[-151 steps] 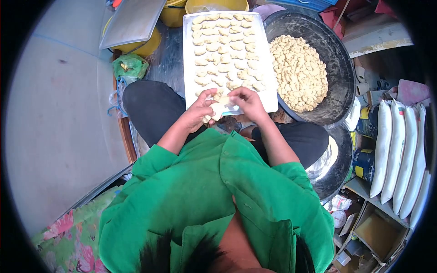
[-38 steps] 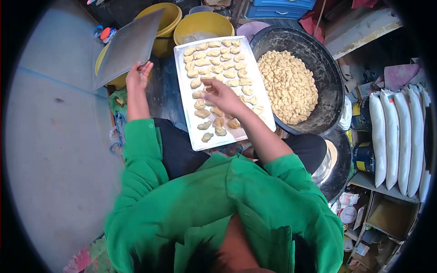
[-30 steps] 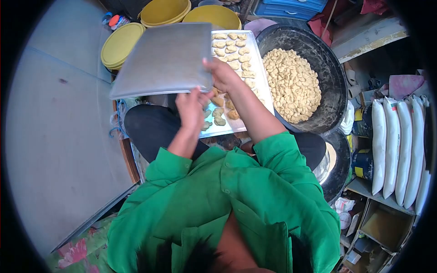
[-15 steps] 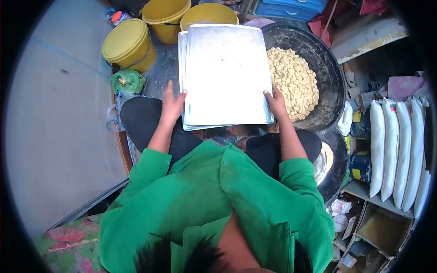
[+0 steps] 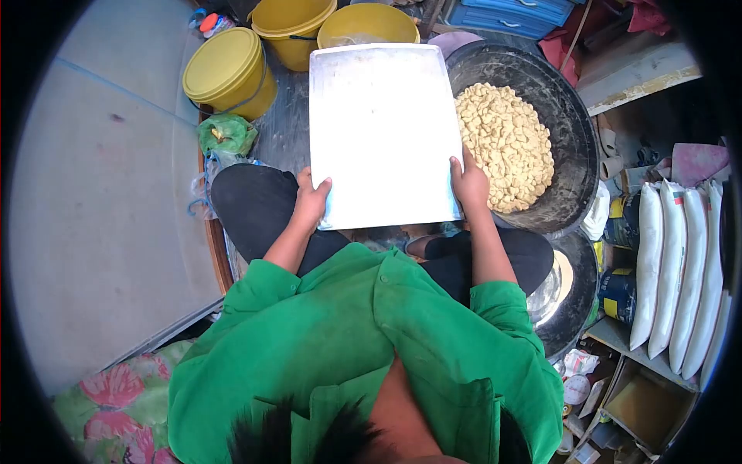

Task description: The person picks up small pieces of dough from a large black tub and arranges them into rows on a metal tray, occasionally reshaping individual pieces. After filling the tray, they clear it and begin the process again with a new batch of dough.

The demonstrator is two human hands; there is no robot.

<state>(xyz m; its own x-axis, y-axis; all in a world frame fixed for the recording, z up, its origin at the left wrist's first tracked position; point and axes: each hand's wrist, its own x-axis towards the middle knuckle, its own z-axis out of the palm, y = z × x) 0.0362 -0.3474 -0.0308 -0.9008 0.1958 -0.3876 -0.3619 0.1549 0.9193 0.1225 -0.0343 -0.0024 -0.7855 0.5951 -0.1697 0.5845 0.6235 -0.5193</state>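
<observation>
A pale, shiny rectangular metal baking tray [image 5: 382, 131] lies in front of my knees, its top face bright with light. My left hand [image 5: 311, 201] grips its lower left edge, thumb on top and fingers round the side. On the right edge, my right hand [image 5: 470, 184] holds it the same way. Whether more trays sit underneath is hidden now. Just right of the tray stands a big black tub [image 5: 573, 131] holding a heap of small beige, dough-like pieces [image 5: 506, 147]; the tray's edge overlaps its left rim in view.
Yellow buckets [image 5: 224, 66] stand at the back left, beside a green plastic bag [image 5: 228, 135]. A second black basin [image 5: 572, 309] sits by my right knee. White filled sacks [image 5: 671, 271] line a shelf on the right. Blue drawers [image 5: 510, 15] are at the back.
Half a second ago, at least one more tray edge stuck out behind the top one; now the edges line up. My left hand, then spread beside the trays, has closed on the lower left edge.
</observation>
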